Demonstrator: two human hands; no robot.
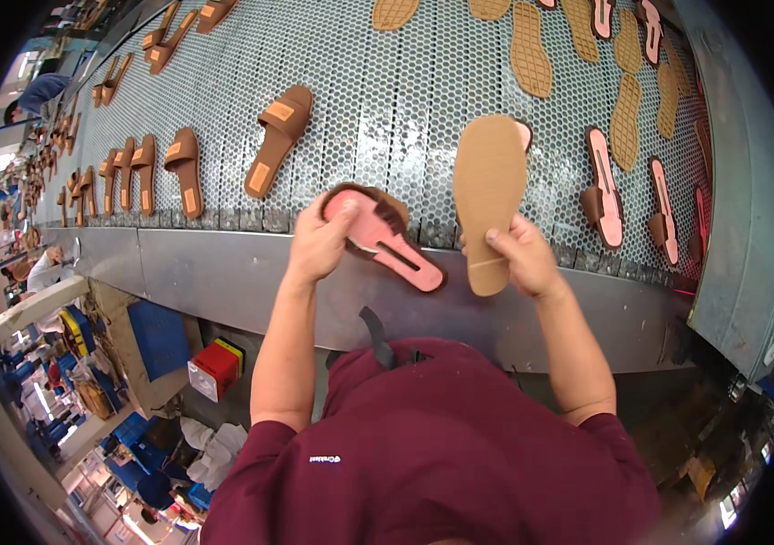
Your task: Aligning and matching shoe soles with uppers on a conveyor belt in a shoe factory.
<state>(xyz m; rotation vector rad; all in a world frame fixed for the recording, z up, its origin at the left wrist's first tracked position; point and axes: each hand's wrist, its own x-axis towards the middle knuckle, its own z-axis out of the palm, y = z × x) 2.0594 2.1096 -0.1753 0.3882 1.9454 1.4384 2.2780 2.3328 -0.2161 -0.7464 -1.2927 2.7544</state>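
Left hand (319,243) grips a pink-bottomed sandal (370,229); right hand (529,258) pinches a tan sole (492,182) by its near end, so it could pivot.

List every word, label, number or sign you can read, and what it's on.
Shirt: small white lettering, which I won't quote.
Brown sandals: tan patches on strap and footbed; any print too small to read.
Red box: any print too small to read.
Held sole: none visible.
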